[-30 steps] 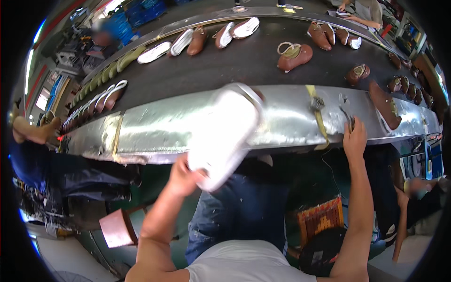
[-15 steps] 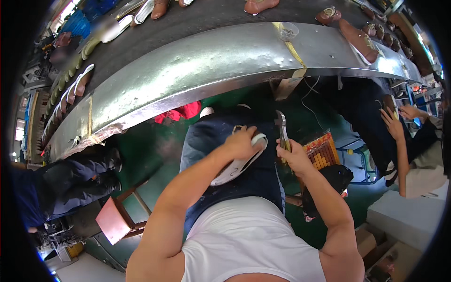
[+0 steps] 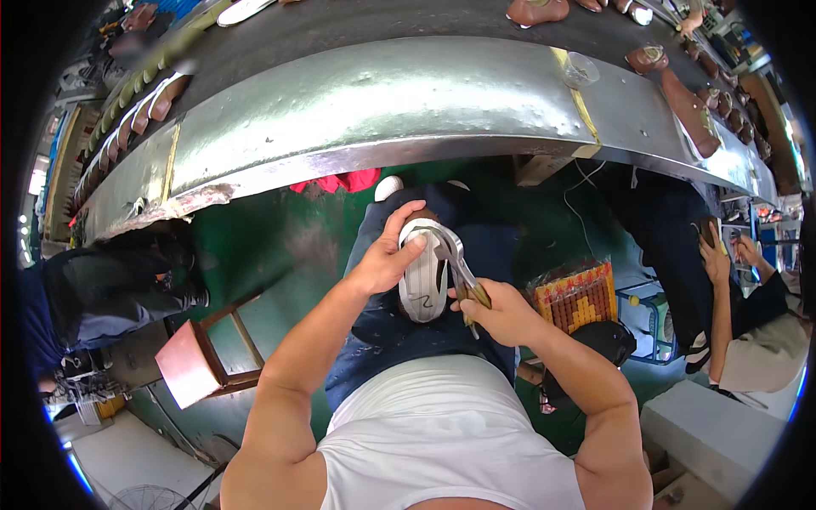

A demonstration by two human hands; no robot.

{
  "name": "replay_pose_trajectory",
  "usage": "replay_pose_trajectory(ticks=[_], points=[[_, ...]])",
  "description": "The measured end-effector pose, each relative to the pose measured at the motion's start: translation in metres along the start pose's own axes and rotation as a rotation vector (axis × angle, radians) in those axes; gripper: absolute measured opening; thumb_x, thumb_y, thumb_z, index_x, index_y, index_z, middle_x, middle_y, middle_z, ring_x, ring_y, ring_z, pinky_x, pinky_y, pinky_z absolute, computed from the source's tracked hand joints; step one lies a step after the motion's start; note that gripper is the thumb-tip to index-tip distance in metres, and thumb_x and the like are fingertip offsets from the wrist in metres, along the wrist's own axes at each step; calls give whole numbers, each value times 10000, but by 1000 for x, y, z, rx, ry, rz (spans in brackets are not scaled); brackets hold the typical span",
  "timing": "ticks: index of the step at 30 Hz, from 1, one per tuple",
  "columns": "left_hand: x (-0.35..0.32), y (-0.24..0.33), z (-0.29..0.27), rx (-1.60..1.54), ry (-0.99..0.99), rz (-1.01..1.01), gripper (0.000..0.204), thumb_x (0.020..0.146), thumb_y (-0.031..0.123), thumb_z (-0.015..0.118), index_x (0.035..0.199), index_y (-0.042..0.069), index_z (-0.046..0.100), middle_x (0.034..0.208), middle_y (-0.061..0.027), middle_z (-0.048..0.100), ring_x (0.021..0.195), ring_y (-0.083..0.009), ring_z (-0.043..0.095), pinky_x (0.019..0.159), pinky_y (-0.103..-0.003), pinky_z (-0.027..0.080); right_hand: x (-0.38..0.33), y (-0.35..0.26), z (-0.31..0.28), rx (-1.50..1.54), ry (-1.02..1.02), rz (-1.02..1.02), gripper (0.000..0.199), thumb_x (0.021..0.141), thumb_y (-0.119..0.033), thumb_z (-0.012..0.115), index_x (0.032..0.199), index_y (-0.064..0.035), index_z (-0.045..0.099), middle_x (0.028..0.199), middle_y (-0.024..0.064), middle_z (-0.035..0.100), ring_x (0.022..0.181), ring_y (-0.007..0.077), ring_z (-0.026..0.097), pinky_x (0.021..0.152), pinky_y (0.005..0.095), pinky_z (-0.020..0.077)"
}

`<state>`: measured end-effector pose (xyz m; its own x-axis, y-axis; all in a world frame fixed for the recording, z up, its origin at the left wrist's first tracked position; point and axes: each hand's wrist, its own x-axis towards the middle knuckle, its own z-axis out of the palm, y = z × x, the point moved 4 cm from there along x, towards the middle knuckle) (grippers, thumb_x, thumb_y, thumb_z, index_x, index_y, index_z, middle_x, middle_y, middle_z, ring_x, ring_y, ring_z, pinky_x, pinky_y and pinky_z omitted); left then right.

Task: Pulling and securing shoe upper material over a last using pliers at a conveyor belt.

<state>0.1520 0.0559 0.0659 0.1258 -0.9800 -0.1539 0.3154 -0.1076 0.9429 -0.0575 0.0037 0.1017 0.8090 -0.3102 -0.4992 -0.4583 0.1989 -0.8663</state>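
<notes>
So the white shoe sole (image 3: pixel 422 280) is off the metal counter's (image 3: pixel 382 102) front edge and down on the person's lap now. Left hand (image 3: pixel 384 259) clamps its top; right hand (image 3: pixel 501 310) has brought pliers (image 3: pixel 459 268) onto it, so the work looks underway.

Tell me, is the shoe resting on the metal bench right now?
No, the left hand holds the shoe down over the lap, below the metal bench, while the right hand works pliers on it.

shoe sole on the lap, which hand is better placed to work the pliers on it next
Right, most likely. The right hand already grips the pliers, their jaws at the edge of the shoe sole. The left hand is busy steadying the sole from above.
</notes>
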Motion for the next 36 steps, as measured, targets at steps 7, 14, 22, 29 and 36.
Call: replay_pose_trajectory(ticks=[7, 14, 22, 29, 36], points=[[-1, 14, -16, 336, 26, 22, 479, 1021, 176, 517, 1464, 97, 354, 1305, -68, 558, 1202, -165, 507, 1037, -299, 396, 31, -16, -7, 232, -108, 178, 194, 972, -195, 570, 939, -4, 571, 736, 44, 602, 601, 132, 579, 611, 308, 504], [13, -18, -48, -8, 93, 115, 406, 971, 76, 578, 1371, 74, 508, 1194, -57, 625, 1113, -148, 566, 991, -289, 440, 78, 16, 3, -467, 349, -327, 253, 952, -211, 586, 998, 38, 584, 877, 252, 663, 802, 420, 655, 724, 455, 516], [13, -12, -35, 140, 141, 22, 420, 947, 116, 634, 1353, 66, 538, 1163, -61, 637, 1060, -120, 579, 934, -277, 474, 41, -8, -8, -731, 295, -109, 257, 942, -217, 585, 989, 36, 582, 913, 253, 673, 824, 426, 657, 748, 451, 520], [18, -12, -34, 180, 172, -26, 430, 946, 119, 626, 1360, 51, 535, 1164, -79, 651, 1046, -120, 585, 930, -274, 480, 26, -46, -16, -265, 359, -244, 296, 975, -270, 547, 1011, 23, 563, 769, 164, 650, 726, 309, 649, 695, 391, 494], [-28, -33, -20, 483, 309, -244, 518, 956, 221, 585, 1409, 7, 452, 1211, -200, 653, 1157, -266, 620, 1006, -358, 448, 42, 11, -14, -294, 593, -193, 362, 868, -300, 726, 972, 8, 566, 807, 136, 656, 736, 276, 667, 722, 394, 519]])
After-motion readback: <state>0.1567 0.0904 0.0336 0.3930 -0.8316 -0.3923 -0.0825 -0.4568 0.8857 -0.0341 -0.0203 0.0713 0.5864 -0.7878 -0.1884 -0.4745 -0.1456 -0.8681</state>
